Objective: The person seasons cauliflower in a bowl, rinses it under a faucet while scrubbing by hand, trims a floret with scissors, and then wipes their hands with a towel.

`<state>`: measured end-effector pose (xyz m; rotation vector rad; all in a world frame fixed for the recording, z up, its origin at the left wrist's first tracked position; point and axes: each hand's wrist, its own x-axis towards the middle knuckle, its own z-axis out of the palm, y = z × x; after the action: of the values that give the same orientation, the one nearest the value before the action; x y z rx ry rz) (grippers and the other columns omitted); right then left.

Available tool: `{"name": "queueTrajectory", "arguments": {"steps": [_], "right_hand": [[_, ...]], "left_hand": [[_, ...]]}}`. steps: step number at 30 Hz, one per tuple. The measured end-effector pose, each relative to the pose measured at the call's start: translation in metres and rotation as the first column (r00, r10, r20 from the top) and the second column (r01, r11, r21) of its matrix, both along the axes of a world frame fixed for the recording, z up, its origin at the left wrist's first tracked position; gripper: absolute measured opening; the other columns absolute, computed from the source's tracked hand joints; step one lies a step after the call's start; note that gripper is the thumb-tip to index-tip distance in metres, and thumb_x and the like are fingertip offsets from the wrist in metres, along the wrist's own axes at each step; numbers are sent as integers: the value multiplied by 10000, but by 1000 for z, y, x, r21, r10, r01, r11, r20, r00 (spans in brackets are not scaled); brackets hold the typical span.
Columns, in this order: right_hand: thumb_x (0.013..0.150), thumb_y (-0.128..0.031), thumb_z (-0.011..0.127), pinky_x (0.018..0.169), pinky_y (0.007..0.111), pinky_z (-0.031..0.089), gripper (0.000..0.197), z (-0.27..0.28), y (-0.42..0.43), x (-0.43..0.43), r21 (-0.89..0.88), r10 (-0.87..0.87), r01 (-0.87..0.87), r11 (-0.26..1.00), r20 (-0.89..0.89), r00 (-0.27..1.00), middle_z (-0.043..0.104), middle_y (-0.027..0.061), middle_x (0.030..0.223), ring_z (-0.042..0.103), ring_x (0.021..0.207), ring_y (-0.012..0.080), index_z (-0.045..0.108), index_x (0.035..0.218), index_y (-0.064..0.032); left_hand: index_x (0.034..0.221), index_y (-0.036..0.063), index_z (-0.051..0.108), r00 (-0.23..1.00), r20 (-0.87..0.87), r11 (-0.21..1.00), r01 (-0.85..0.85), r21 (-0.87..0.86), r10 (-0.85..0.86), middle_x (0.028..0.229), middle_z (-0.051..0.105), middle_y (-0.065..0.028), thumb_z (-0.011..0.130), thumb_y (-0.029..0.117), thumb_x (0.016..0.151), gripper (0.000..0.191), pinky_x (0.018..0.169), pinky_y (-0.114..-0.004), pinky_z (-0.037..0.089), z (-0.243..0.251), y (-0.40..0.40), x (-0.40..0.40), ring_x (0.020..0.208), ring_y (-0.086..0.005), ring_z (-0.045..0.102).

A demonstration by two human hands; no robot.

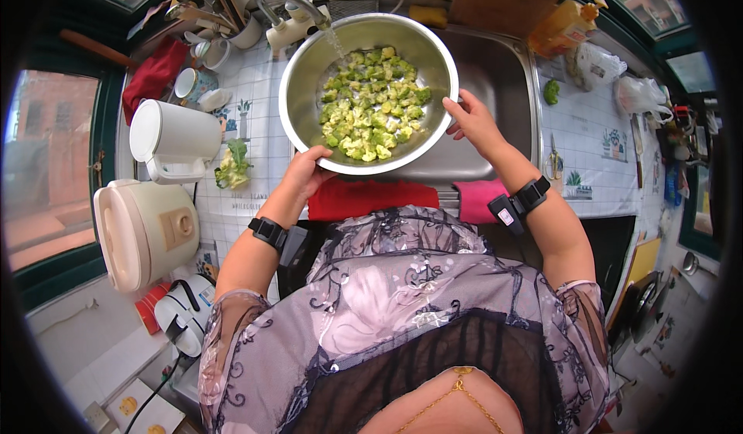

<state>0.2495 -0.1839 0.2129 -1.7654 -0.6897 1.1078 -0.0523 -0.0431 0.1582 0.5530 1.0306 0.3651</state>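
Observation:
A large stainless steel bowl (290, 114) is held over the left part of the sink, with many cut broccoli florets (374, 106) inside. My left hand (309, 171) grips its rim at the lower left, thumb on top and fingers underneath. My right hand (473, 121) holds the rim on the right side, its thumb over the edge. Water runs from the curved metal faucet (299, 5) into the bowl's upper left. How much water stands in the bowl is hard to tell.
Left of the sink are a broccoli piece with leaves (233, 165), a white pitcher (174, 138) and a cream-coloured appliance (145, 233). Right of it lie scissors (554, 161) and a green floret (551, 92). Red (371, 199) and pink (479, 200) cloths hang at the front edge.

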Motion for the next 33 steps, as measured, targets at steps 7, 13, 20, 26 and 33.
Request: {"name": "queueTrajectory", "arguments": {"steps": [7,13,20,26,33], "right_hand": [[857,-367,559,465,234,451,427,-4,-7,-5,-45,16,-17,999,-13,1000,585,98,896,596,615,152,490,1121,-39],[855,-358,566,462,237,454,412,-11,-12,-11,-69,23,-25,997,-21,999,587,98,891,596,608,155,496,1098,-33],[855,-347,569,471,241,460,401,-11,-17,-9,-109,24,-27,994,-31,999,592,89,866,603,625,156,490,1094,-36],[855,-324,570,486,243,466,383,-18,-25,-8,-154,-3,-4,988,-51,999,593,88,863,610,636,161,486,1087,-31],[854,-284,567,520,271,492,350,-43,-28,-5,-274,-122,72,959,-169,978,590,94,868,613,639,173,481,1061,-14]], "left_hand": [[939,-55,513,1000,9,1000,-10,12,10,897,573,-129,542,33,782,182,767,-430,535,-9,-2,1,809,-254,599],[975,-41,488,1000,-4,998,-5,66,6,891,569,-118,538,29,777,215,747,-425,543,-5,-4,4,784,-246,604],[1084,-17,467,996,-34,995,80,66,-78,968,565,-112,525,43,765,330,706,-392,560,-8,-5,5,828,-232,604],[1058,-37,461,992,-23,992,122,24,-121,968,569,-131,524,30,781,292,738,-418,558,-9,-8,15,831,-251,612],[1032,-46,486,983,-68,985,170,-5,-170,959,579,-129,518,29,791,255,749,-406,555,-27,-5,24,839,-243,615]]}}
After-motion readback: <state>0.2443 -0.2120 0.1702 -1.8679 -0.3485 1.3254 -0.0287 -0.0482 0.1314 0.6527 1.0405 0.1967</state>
